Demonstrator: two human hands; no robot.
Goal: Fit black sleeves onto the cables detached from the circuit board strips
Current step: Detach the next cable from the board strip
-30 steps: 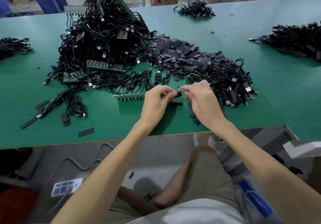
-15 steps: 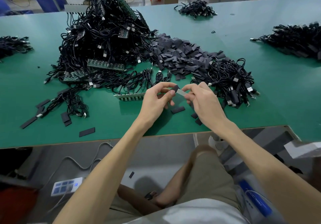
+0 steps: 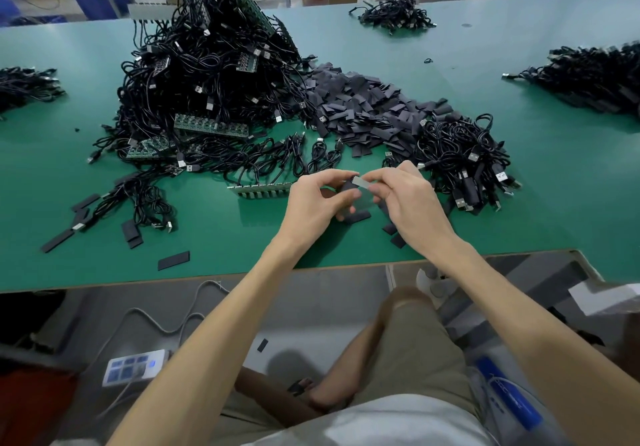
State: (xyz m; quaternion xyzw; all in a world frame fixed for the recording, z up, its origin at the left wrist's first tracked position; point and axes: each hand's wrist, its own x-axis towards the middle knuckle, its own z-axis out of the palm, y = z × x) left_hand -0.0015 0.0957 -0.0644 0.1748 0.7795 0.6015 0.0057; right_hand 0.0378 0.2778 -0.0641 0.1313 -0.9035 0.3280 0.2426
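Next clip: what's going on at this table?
A person sits at a green table, working with both hands. The left hand pinches a black sleeve. The right hand pinches a small pale grey part, its tip at the sleeve's end and not yet pushed in. A circuit board strip lies just beyond, with a pile of loose sleeves and a cable heap behind.
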